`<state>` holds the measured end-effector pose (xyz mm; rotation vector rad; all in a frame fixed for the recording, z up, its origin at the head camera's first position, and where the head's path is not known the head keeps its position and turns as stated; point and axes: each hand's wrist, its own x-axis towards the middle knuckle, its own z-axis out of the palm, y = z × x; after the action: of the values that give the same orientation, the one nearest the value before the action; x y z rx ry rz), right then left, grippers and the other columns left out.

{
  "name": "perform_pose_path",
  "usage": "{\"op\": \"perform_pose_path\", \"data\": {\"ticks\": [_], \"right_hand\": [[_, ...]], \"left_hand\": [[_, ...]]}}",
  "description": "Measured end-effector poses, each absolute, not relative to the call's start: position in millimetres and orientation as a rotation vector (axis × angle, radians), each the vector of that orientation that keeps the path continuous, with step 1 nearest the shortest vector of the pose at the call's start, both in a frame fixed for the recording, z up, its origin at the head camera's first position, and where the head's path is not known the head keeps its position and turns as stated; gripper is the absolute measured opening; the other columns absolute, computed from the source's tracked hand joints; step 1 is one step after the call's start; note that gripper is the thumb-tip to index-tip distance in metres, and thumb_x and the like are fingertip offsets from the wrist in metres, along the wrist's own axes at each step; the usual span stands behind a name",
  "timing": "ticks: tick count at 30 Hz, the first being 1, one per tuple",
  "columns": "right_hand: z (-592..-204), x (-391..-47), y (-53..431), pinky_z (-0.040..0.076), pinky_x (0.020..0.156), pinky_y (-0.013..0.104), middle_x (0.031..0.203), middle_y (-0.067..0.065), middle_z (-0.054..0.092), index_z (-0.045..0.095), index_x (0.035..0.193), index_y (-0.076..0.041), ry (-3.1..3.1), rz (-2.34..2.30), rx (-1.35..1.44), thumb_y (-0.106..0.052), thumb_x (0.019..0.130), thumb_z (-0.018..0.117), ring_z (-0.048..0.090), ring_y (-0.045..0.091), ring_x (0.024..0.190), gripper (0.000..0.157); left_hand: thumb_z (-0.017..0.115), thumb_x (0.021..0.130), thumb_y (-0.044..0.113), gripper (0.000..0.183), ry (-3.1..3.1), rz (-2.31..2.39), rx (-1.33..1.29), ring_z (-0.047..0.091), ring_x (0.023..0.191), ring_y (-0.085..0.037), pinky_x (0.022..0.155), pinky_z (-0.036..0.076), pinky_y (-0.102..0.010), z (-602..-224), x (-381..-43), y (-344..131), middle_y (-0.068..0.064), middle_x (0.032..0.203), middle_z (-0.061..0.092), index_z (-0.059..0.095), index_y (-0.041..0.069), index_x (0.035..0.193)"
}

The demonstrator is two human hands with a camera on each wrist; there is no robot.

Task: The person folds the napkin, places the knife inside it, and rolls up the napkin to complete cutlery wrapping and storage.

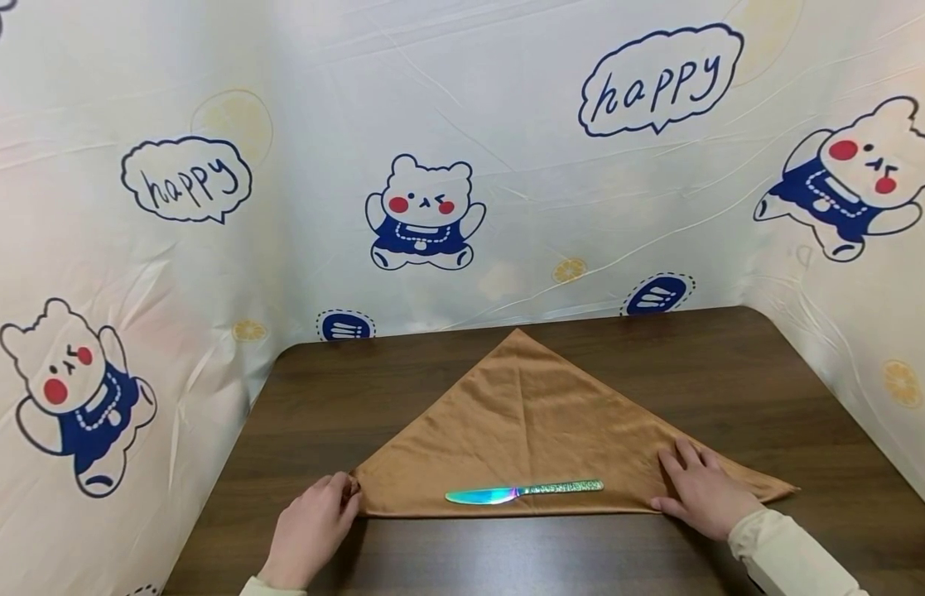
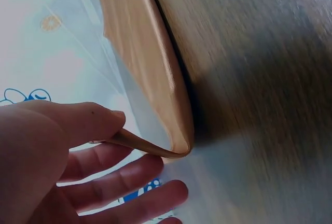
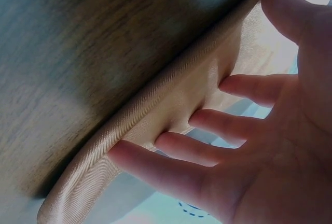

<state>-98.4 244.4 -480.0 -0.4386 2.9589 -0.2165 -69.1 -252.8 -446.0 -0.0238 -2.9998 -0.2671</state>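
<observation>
On the table point(image 1: 544, 556) we have the cloth point(image 1: 581, 406), one corner toward the back edge, with the knife point(image 1: 525, 491) lying on it along its near edge. We find the left hand point(image 1: 313, 526) at its left corner and the right hand point(image 1: 706, 497) on it, right of the knife. Behind and to both sides, we see the sheeting point(image 1: 305, 108).

Left hand point(image 1: 313, 526) and right hand point(image 1: 704, 497) bare — right sleeve point(image 1: 790, 550) plain cream, creased near the wrist — left sleeve point(image 1: 272, 588) a cream sliver
</observation>
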Motion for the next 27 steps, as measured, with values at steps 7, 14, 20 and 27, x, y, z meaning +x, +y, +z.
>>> {"op": "perform_pose_path", "data": {"ticks": [7,14,20,27], "right_hand": [[-479.9,-98.0,244.3,0.042,0.075,0.055,0.127,0.033,0.038,0.048,0.123,0.0,2.97,-0.207,-0.461,-0.052,0.076,0.059,0.041,0.056,0.104,0.071],[-479.8,-98.0,244.4,0.041,0.076,0.056,0.128,0.033,0.036,0.047,0.124,0.001,2.959,-0.216,-0.449,-0.052,0.076,0.059,0.039,0.056,0.105,0.073],[-480.5,-98.6,244.9,0.042,0.076,0.055,0.129,0.034,0.035,0.046,0.125,0.002,2.951,-0.222,-0.449,-0.052,0.077,0.058,0.038,0.057,0.107,0.074],[-481.8,-97.9,244.6,0.042,0.076,0.055,0.127,0.034,0.037,0.047,0.124,0.002,2.975,-0.214,-0.465,-0.051,0.076,0.059,0.04,0.056,0.105,0.072]], "left_hand": [[0.065,0.077,0.025,0.013,-2.941,-0.272,-0.068,0.044,0.051,-0.009,0.046,0.036,-0.031,-445.6,-70.8,-246.1,0.009,0.064,0.049,0.055,0.021,0.071],[0.063,0.08,0.025,0.013,-2.948,-0.303,-0.097,0.041,0.05,-0.009,0.046,0.033,-0.029,-442.5,-72.8,-236.8,0.009,0.063,0.046,0.054,0.021,0.072],[0.064,0.08,0.022,0.008,-2.899,-0.336,-0.139,0.05,0.054,-0.01,0.048,0.038,-0.031,-442.9,-74.5,-230.0,0.007,0.067,0.053,0.059,0.018,0.076],[0.065,0.079,0.019,0.009,-2.85,-0.362,-0.213,0.05,0.055,-0.009,0.049,0.039,-0.03,-443.1,-76.2,-222.4,0.006,0.067,0.054,0.058,0.017,0.075]]}}
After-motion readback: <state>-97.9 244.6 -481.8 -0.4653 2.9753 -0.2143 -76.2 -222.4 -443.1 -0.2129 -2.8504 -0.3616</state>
